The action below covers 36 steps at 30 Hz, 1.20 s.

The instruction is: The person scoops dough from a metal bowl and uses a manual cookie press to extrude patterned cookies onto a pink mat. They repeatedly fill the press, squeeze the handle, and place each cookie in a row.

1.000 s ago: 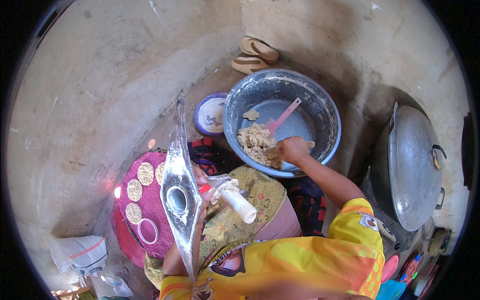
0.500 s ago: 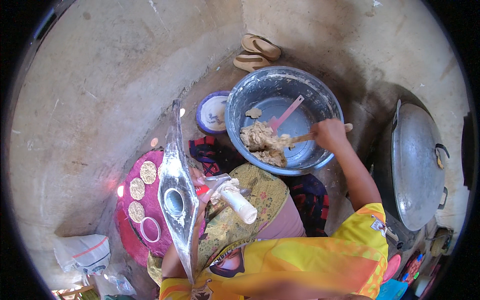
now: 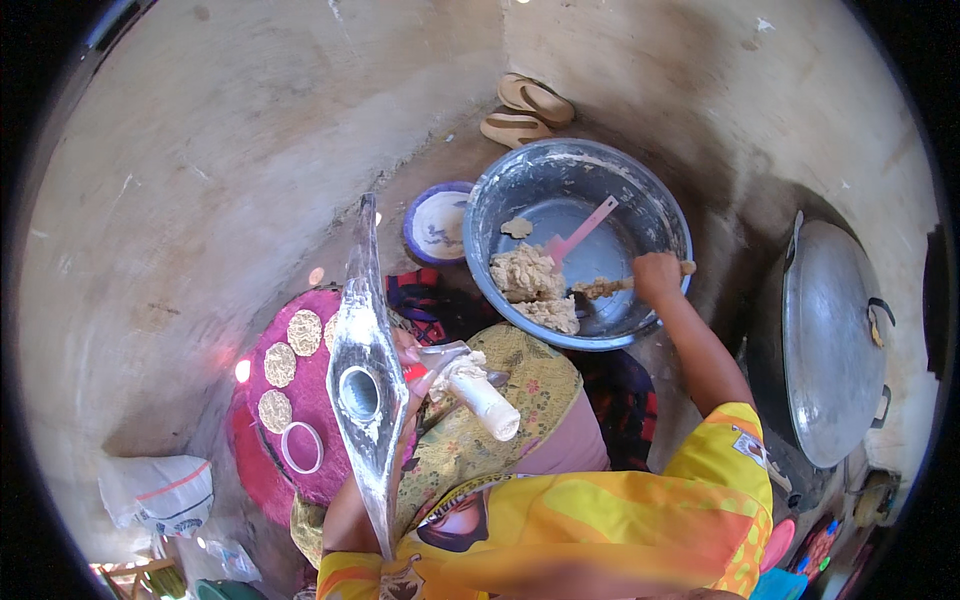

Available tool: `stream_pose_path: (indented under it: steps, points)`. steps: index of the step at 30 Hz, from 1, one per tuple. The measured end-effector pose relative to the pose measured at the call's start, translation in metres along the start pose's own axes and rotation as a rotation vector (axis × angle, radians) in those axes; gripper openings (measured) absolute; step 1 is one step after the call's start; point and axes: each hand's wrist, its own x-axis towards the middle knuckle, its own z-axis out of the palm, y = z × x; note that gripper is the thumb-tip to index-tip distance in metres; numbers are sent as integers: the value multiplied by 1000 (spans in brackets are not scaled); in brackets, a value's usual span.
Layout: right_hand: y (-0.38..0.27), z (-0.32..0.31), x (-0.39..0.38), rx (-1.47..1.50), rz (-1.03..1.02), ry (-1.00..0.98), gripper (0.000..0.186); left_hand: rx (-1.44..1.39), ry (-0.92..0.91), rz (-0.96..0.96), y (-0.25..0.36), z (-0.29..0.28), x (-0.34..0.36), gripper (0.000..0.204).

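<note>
Fingers of your right hand (image 3: pixel 657 277) are closed around the handle of a wooden spoon (image 3: pixel 612 287), whose far end carries a lump of dough and rests low inside the basin (image 3: pixel 660 215), just right of the main dough (image 3: pixel 528 283). You hold it like that, by my reading, because the dough is sticky and the spoon lets you lift a portion without coating your fingers. A pink spatula (image 3: pixel 580 232) leans in the basin, its blade touching the dough and its handle pointing toward the far rim.

Your left hand (image 3: pixel 412 365) is closed on a flat plate (image 3: pixel 365 375) dusted with flour, held on edge over your lap so it shows nearly side-on. A short ring mould (image 3: pixel 358 392) sits on it. The tilt seems meant to keep it ready at your knee, near the basin. A white roller (image 3: pixel 485 397) lies just beside that hand, resting on your patterned cloth (image 3: pixel 545 385).

To your left, a pink mat (image 3: pixel 300 435) holds three flat rounds (image 3: pixel 279 364) in a row and a thin white ring (image 3: pixel 302 447), spaced apart so they do not stick. A small bowl (image 3: pixel 438 222) stands touching the basin's left side. Sandals (image 3: pixel 528 108) lie beyond the basin. A lidded pan (image 3: pixel 835 340) sits well to your right.
</note>
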Motion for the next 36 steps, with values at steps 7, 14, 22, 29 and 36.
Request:
stream_pose_path:
  steps: [7, 14, 22, 29, 36]
  points:
    - [40, -118, -56, 343, 63, 164, 16, -109, -4, 12, 37, -29, 18, 48]
    - [-2, -227, -101, 595, -318, 908, 18, -491, -361, -439, 77, -52, 17, 40]
    - [-109, -284, -104, 400, -747, 1270, 17, 150, -13, -622, 114, -93, -22, 51]
    - [-149, -349, -105, 464, -1046, 1071, 5, 174, 134, -427, 112, -137, -62, 43]
    - [-183, -409, -111, 308, -1132, 860, 8, 241, 298, -373, 124, -150, -78, 47]
